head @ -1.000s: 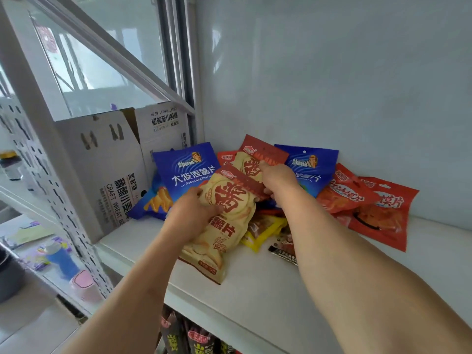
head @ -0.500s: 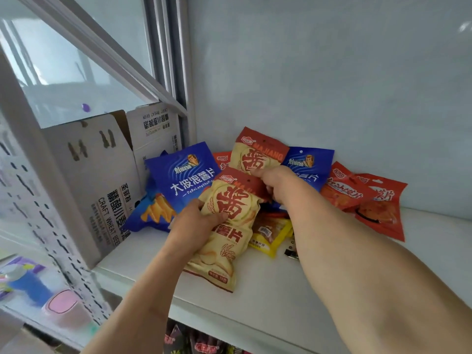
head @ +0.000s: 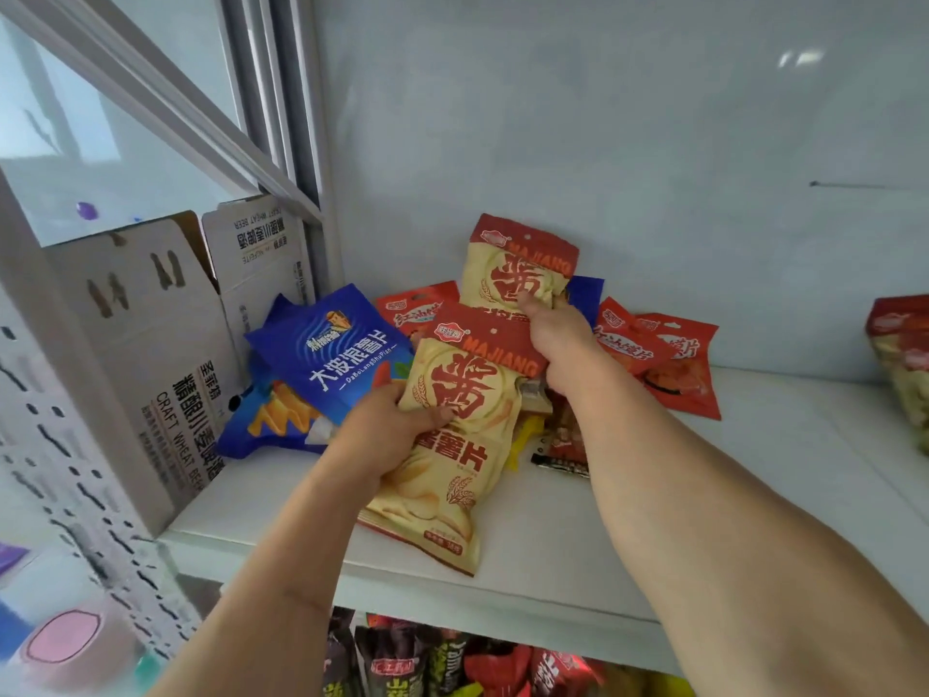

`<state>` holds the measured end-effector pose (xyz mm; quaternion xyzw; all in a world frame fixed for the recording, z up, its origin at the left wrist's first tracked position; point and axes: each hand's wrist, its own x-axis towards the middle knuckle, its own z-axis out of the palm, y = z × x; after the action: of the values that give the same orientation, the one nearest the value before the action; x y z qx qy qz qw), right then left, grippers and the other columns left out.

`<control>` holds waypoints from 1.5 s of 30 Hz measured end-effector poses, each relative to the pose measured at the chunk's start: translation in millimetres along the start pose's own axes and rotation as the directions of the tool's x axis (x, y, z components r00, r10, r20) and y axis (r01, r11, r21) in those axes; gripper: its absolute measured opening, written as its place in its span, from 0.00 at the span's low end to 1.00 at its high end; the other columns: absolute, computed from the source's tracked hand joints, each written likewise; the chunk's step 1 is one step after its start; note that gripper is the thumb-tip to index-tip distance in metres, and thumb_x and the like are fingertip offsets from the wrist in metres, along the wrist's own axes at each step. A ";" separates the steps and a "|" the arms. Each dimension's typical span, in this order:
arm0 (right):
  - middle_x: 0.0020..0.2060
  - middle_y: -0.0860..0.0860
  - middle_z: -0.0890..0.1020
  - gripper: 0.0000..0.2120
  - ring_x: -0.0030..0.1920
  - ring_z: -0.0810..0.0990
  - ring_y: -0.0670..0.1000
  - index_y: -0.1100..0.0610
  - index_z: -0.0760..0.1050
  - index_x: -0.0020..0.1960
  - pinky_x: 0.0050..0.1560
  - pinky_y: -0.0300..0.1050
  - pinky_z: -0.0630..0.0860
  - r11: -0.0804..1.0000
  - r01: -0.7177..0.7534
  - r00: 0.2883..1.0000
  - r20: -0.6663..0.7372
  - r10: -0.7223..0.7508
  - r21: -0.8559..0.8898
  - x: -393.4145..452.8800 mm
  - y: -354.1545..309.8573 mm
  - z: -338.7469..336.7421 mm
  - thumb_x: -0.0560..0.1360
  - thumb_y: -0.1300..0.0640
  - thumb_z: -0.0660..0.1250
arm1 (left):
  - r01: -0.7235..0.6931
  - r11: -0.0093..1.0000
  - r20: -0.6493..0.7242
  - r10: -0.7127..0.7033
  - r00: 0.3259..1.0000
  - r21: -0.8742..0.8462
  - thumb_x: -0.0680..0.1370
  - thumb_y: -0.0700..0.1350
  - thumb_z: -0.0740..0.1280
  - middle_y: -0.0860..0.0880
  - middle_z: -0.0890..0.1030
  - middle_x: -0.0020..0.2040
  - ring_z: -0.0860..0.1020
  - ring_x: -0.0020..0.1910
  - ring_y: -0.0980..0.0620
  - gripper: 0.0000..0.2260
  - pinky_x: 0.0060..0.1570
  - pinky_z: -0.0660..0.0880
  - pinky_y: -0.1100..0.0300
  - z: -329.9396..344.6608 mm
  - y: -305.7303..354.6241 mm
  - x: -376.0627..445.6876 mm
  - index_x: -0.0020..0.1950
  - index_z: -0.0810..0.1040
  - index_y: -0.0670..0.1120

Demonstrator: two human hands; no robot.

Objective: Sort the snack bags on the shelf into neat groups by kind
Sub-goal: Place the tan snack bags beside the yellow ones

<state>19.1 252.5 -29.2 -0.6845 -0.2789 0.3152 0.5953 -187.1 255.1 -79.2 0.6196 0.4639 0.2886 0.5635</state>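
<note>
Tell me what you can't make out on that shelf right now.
All in the head view:
- Blue bag at the back: mostly hidden by the rear Majiang bag and the right hand.
- Bag at the right edge: cut off by the frame.
- Small dark packets: under the right forearm, print too small to read.

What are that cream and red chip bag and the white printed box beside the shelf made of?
The cream and red chip bag in the left hand looks like thin plastic film, fairly matte: it creases and puffs. The white printed box looks like corrugated cardboard: brown shows on the inner face of a raised flap.
</note>
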 end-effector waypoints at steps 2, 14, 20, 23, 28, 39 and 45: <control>0.57 0.52 0.82 0.20 0.53 0.83 0.55 0.51 0.74 0.63 0.51 0.53 0.82 0.996 -0.021 0.999 -0.024 0.024 0.091 -5.7 3.0 -16.6 0.78 0.39 0.64 | 0.007 0.998 0.059 -0.003 0.998 -0.068 0.73 0.44 0.77 0.45 0.87 0.48 0.87 0.46 0.44 0.13 0.52 0.83 0.44 7.1 3.1 -3.1 0.56 0.81 0.46; 0.42 0.53 0.87 0.13 0.42 0.87 0.55 0.55 0.79 0.52 0.49 0.58 0.83 0.985 0.034 0.973 -0.231 0.005 0.166 -32.3 20.8 -172.4 0.78 0.45 0.68 | -0.059 0.986 0.274 0.101 0.956 -0.157 0.76 0.40 0.74 0.43 0.87 0.49 0.86 0.48 0.41 0.11 0.54 0.81 0.39 120.1 16.7 -26.4 0.57 0.82 0.43; 0.49 0.45 0.82 0.11 0.46 0.80 0.45 0.53 0.78 0.53 0.48 0.44 0.77 0.995 0.093 0.939 -0.336 -0.074 0.042 -47.3 37.2 -272.9 0.80 0.46 0.65 | -0.101 0.985 0.332 0.142 0.933 -0.140 0.77 0.41 0.73 0.44 0.88 0.47 0.87 0.47 0.42 0.07 0.53 0.82 0.42 206.2 30.3 -47.4 0.54 0.83 0.45; 0.60 0.45 0.78 0.22 0.62 0.75 0.50 0.54 0.73 0.67 0.66 0.54 0.70 0.994 0.108 0.923 -0.371 -0.102 -0.006 -49.6 48.8 -326.7 0.78 0.43 0.66 | -0.095 0.983 0.340 0.143 0.929 -0.154 0.78 0.41 0.72 0.43 0.88 0.47 0.87 0.46 0.41 0.07 0.52 0.82 0.42 254.2 36.0 -60.5 0.55 0.82 0.44; 0.51 0.47 0.84 0.14 0.52 0.83 0.51 0.51 0.78 0.57 0.57 0.54 0.78 0.987 0.127 0.893 -0.421 -0.157 -0.098 -46.6 65.9 -417.3 0.77 0.43 0.68 | -0.068 0.982 0.320 0.123 0.939 -0.177 0.77 0.43 0.73 0.42 0.88 0.46 0.87 0.44 0.41 0.10 0.48 0.83 0.43 336.6 43.1 -80.0 0.57 0.81 0.41; 0.45 0.51 0.85 0.11 0.46 0.84 0.54 0.55 0.80 0.50 0.52 0.54 0.80 0.959 0.080 0.876 -0.439 -0.198 -0.273 -23.1 109.8 -527.8 0.76 0.47 0.70 | -0.018 0.978 0.276 0.077 0.958 -0.209 0.77 0.42 0.74 0.43 0.88 0.45 0.87 0.43 0.42 0.11 0.40 0.83 0.51 439.5 57.7 -102.0 0.56 0.80 0.40; 0.43 0.51 0.84 0.14 0.44 0.83 0.55 0.57 0.80 0.49 0.48 0.51 0.79 0.944 0.028 0.871 -0.455 -0.185 -0.330 -6.3 115.1 -530.6 0.75 0.46 0.71 | 0.002 0.978 0.252 0.051 0.966 -0.208 0.76 0.43 0.75 0.44 0.88 0.45 0.87 0.43 0.42 0.12 0.45 0.84 0.46 453.6 60.1 -92.3 0.57 0.80 0.41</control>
<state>421.0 -106.9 -93.5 -0.8099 -0.2065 0.0539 0.5463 190.0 -19.3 -95.9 0.5954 0.3470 0.2600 0.6764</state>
